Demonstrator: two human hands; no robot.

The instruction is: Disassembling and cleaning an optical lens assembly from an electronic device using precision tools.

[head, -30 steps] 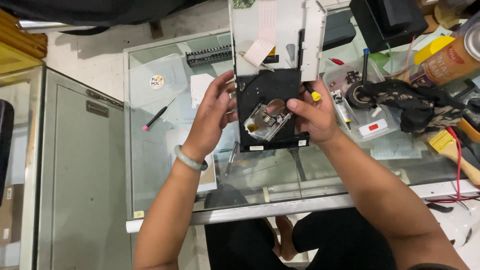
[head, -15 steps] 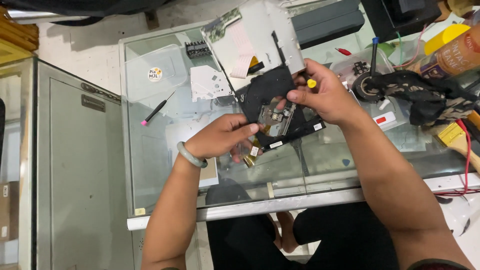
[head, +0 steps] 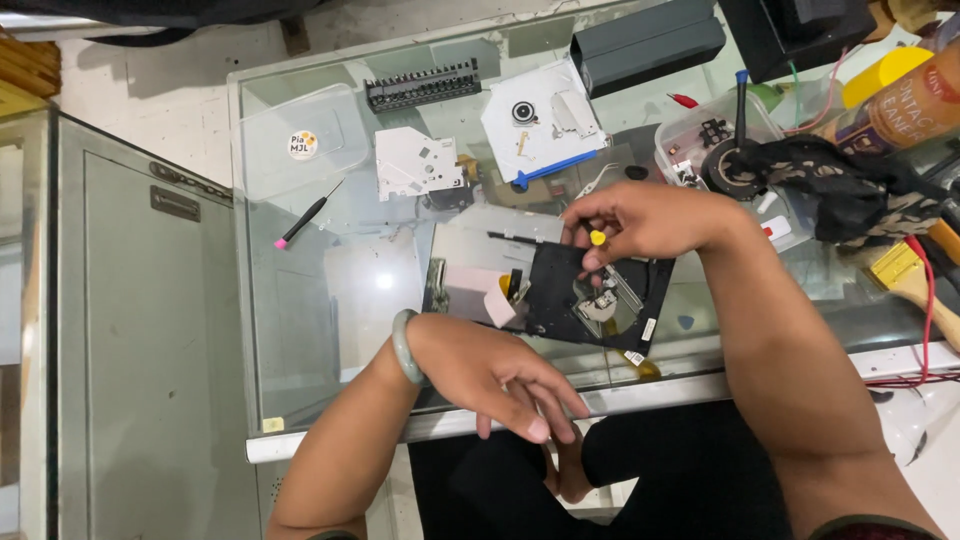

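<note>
Your right hand [head: 650, 222] has a narrow fingertip grip on a yellow-capped tool [head: 597, 238] over the black drive [head: 590, 295], lying flat on the glass counter [head: 300, 330] — keep it upright. Your left hand [head: 490, 370] hangs empty, loosely open, at the counter's near edge — brace the drive.

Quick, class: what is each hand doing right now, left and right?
Left hand: open, empty, resting at the glass table's edge.
Right hand: closed on a small yellow-tipped tool over the black drive.

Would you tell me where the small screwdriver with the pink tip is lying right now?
In the head view, the pink-tipped screwdriver lies on the glass table, far left of the black drive, just below the clear plastic lid.
</note>
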